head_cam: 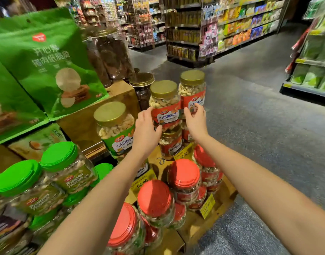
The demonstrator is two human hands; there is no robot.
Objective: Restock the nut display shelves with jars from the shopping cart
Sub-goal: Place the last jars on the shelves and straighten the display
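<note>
The person holds a cashew jar (165, 105) with a gold lid and a red label between both hands. The left hand (147, 126) wraps its curled fingers round the jar's left side, with the thumb tucked under the lower edge of the label. The right hand (195, 118) pinches the right edge of the label, and its fingers also lie across the front of the neighbouring jar (192, 89), so it is unclear whether they touch that jar too. The neighbouring jar, of the same kind, stands just beside the grip on its right.

Directly under the grip is a lower jar (170, 144) of cashews; whether the held jar already rests on its lid cannot be told. Below that hangs a yellow price tag (183, 154).

Left of the grip stands a green-label jar (114, 126) of cashews against a wooden crate (119, 92). Just behind the grip is a dark jar (142, 89). Nearer the person than the grip sit red-lidded jars (183, 173). Well down to the left are pistachio jars (58, 157) with green lids. Up and left of the grip lean big green bags (47, 52).
</note>
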